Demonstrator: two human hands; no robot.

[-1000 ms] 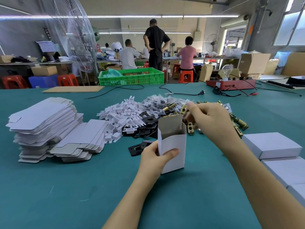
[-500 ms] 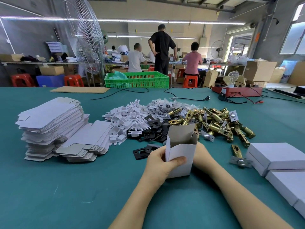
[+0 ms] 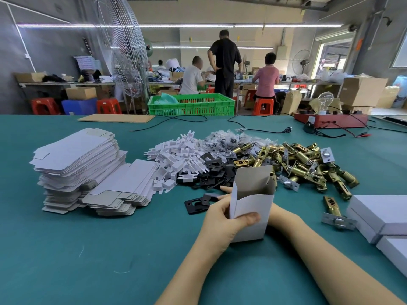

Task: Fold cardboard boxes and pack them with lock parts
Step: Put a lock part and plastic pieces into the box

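Behind the upright box (image 3: pixel 251 208), right hand (image 3: pixel 278 213) mostly hidden, grip unclear; left hand (image 3: pixel 224 219) pinches its front.

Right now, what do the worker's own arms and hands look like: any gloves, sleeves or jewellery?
Both are bare. The left hand has no glove, ring or watch, and no sleeve shows along either forearm. The right hand is mostly hidden behind the white box, so its fingers cannot be checked.
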